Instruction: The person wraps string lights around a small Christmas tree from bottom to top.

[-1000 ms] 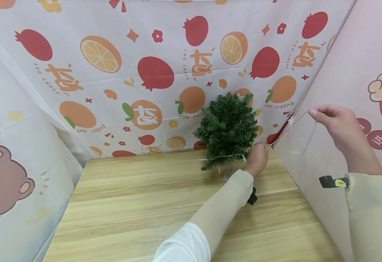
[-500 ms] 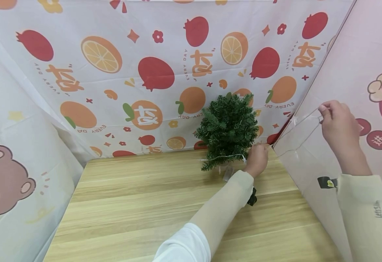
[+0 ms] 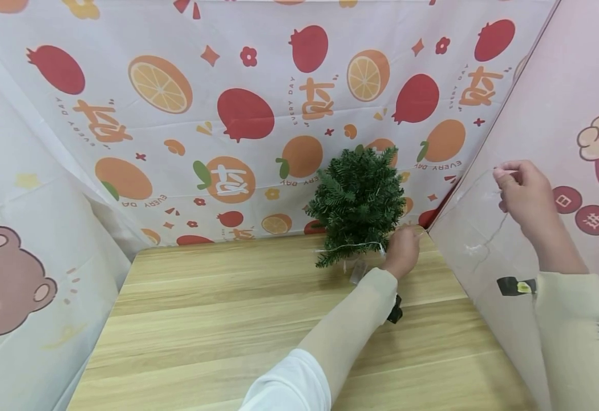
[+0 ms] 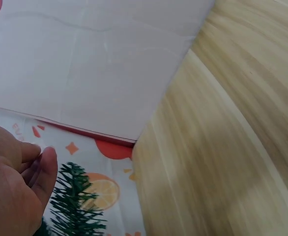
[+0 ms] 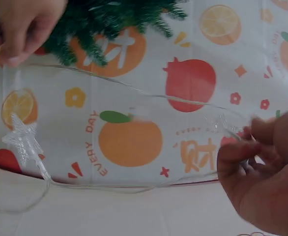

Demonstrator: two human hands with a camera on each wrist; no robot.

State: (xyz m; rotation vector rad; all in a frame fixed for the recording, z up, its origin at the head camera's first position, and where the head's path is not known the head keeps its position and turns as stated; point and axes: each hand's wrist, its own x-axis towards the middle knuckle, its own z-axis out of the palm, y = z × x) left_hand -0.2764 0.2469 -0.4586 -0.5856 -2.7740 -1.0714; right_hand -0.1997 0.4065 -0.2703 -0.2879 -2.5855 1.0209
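Note:
A small green artificial Christmas tree (image 3: 356,200) stands at the back of the table, a stretch of star string lights (image 3: 348,247) lying across its lower branches. My left hand (image 3: 403,251) is at the tree's lower right, thumb and fingers pinching the thin clear wire. From there the wire runs up to my right hand (image 3: 527,197), which pinches it in the air by the right wall. More wire dangles below those fingers. In the right wrist view, one clear plastic star (image 5: 23,140) hangs at lower left and another star (image 5: 220,123) is close to the right fingertips.
The wood-grain table (image 3: 202,319) is hemmed in by a fruit-print cloth (image 3: 258,57) behind and a pale pink cloth wall (image 3: 489,319) on the right. A clear tag-like piece (image 3: 358,272) hangs under the tree's front. A bear-print cloth (image 3: 12,285) covers the left side.
My right hand has shifted a little to the right, then slightly back, with the wire. The dangling length under it has swung and hangs lower. The left hand and tree keep their places.

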